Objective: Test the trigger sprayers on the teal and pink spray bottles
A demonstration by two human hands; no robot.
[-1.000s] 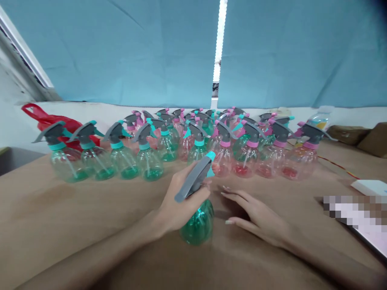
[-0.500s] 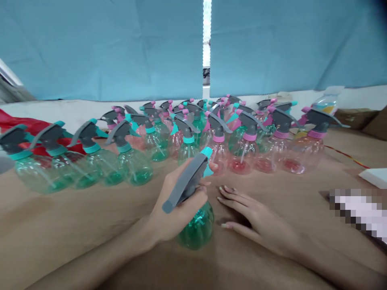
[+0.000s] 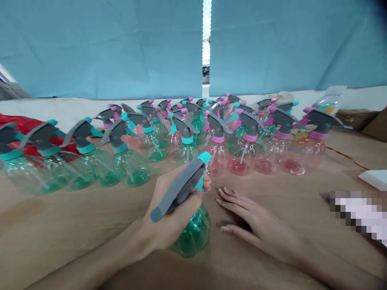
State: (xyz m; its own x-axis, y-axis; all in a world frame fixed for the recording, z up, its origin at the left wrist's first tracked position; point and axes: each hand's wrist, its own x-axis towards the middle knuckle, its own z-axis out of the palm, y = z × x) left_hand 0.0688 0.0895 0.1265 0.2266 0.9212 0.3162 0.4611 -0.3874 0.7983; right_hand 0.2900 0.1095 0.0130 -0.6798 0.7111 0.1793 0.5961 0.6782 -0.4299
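My left hand (image 3: 169,217) is wrapped round the neck of a green spray bottle (image 3: 193,235), just below its grey head. The bottle's turquoise nozzle points away from me, and part of its trigger shows beside my fingers. To its right, my right hand (image 3: 250,213) rests on the brown tabletop with fingers stretched out and nothing in them. Beyond my hands stand green spray bottles with turquoise collars (image 3: 131,167) and pink spray bottles with pink collars (image 3: 242,161), several of each.
A red plastic bag (image 3: 27,125) lies at the left behind the bottles. At the far right are a clear container (image 3: 328,102), a cardboard box (image 3: 355,117), a red and yellow cord (image 3: 347,157) and a white object (image 3: 375,177). A blue curtain (image 3: 105,48) hangs behind.
My left hand has shifted slightly left and toward me with the green spray bottle. My right hand stays in nearly the same place on the table.
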